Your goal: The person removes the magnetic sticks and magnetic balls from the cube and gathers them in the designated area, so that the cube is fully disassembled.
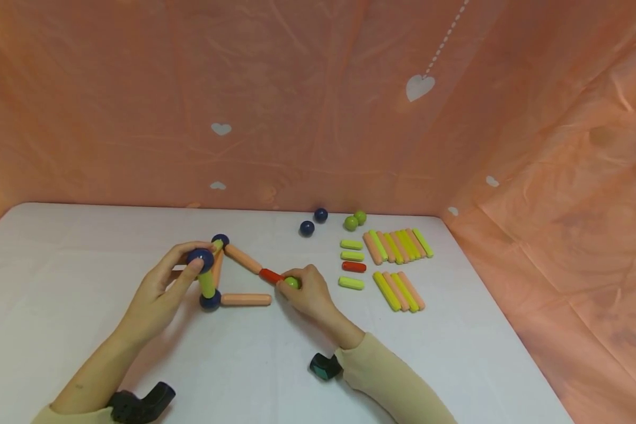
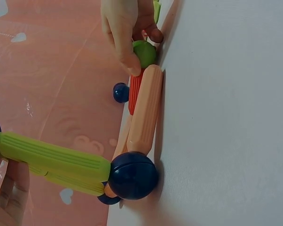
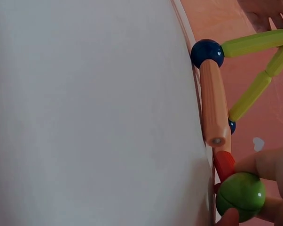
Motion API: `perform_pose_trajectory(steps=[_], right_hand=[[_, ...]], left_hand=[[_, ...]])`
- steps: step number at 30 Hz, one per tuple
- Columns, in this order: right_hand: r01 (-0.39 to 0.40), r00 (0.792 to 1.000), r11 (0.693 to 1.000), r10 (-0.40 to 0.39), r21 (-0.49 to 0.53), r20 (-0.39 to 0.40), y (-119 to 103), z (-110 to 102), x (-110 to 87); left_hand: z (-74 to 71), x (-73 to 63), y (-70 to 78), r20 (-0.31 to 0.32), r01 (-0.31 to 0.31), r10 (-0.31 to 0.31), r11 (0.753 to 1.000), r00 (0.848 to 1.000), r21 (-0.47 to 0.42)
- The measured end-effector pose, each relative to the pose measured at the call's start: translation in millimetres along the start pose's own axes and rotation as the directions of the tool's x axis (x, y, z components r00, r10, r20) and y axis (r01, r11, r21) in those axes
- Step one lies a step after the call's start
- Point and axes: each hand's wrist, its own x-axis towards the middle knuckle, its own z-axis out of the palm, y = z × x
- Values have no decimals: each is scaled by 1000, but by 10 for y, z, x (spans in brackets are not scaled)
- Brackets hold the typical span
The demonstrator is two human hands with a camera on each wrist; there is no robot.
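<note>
My left hand [image 1: 151, 303] grips the raised dark blue ball [image 1: 200, 259] at the top of a frame of rods and balls. A yellow-green rod [image 2: 54, 155] slopes from that ball down to another blue ball [image 2: 133, 175] on the table. From this lower ball a peach rod [image 1: 246, 300] points right, its far end free. A second peach rod [image 1: 244, 259] runs from the back blue ball [image 1: 221, 240] to a short red rod [image 1: 271, 276]. Between thumb and fingers, my right hand [image 1: 314, 299] pinches a green ball [image 3: 240, 197] at the red rod's other end.
Loose blue balls [image 1: 307, 228] and green balls [image 1: 351, 223] lie near the back edge. Short rods [image 1: 351, 283] sit right of my right hand, with rows of longer yellow and peach rods [image 1: 399, 291] beyond. An orange curtain [image 1: 297, 106] hangs behind the white table [image 1: 456, 365].
</note>
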Motion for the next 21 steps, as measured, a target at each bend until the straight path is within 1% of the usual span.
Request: perform_pose_trajectory(steps=[4,11,13,14,17,19,21], right_hand=[[3,1000,1000,-3,5,1,-10,13,3],[13,999,1000,-13,9,-38,-18,16,-3],[17,999,1000,-17,2,-30,-13,11,2],[4,1000,1000,-4,8,-16,-6,5,3],[-30,999,998,29,50,27,30,-27,16],[-56,998,994,52,99,36,73,-68,37],[-90,996,982,88,165,24,125,-118,73]], left_hand=[[4,-2,-8,-1,-1,1,1000,1000,-5],[6,-3,-22,-9,-3,3,1000,1000,-1],[6,-6,-20,-10,-3,3,1000,1000,0],[6,-7,-17,-12,-3,3,1000,1000,1],[7,-13,1,-15,-7,7,1000,1000,-1],[7,-18,7,-14,-8,8,1000,1000,-2],[7,-20,9,-12,-9,9,1000,1000,-4]])
